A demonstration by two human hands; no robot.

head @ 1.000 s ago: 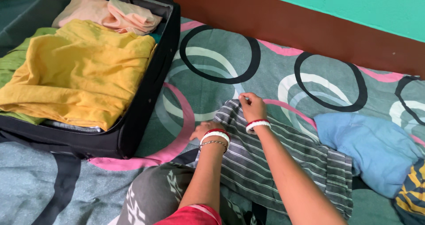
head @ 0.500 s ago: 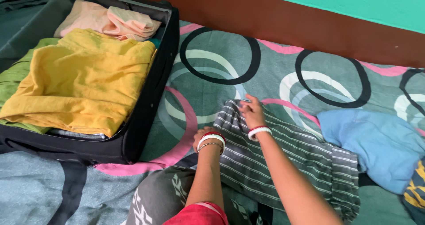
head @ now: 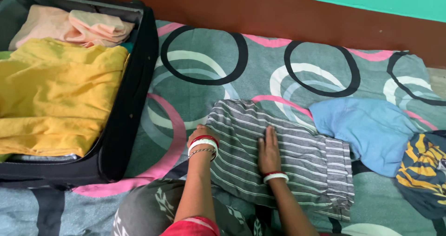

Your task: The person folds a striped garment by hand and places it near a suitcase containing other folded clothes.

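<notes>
Bare sheet [head: 200,78] between suitcase wall [head: 132,92] and striped garment [head: 283,147].

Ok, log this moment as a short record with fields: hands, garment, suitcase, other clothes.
left hand: at the left edge of the striped garment
right hand: flat, palm down on its middle
striped garment: grey, spread on the patterned bedsheet
suitcase: black, open, yellow garment on top, peach garment behind
other clothes: blue garment, yellow-and-navy garment to the right

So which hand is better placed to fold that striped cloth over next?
Probably the left hand: it sits at the striped cloth's left edge, where it could grip and lift. The right hand lies flat on the cloth's middle, better suited to pinning it down.
</notes>
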